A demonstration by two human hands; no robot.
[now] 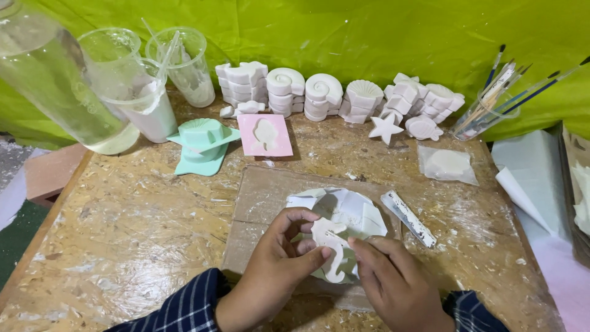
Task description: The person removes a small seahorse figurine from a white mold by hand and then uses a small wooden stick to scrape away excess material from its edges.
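Your left hand (279, 261) and right hand (384, 270) both pinch the white seahorse-shaped plaster cast (332, 246), low centre over the pale flexible mould (350, 212) on the chipboard table (123, 215). Thin tail looks fragile; twisting could snap it. Plaster-caked scraper (409, 219) lies just beside.

Both hands, left (279, 261) and right (393, 280), pinch white plaster seahorse (330, 246), perhaps half out of pale mould (350, 212), above table (135, 227).
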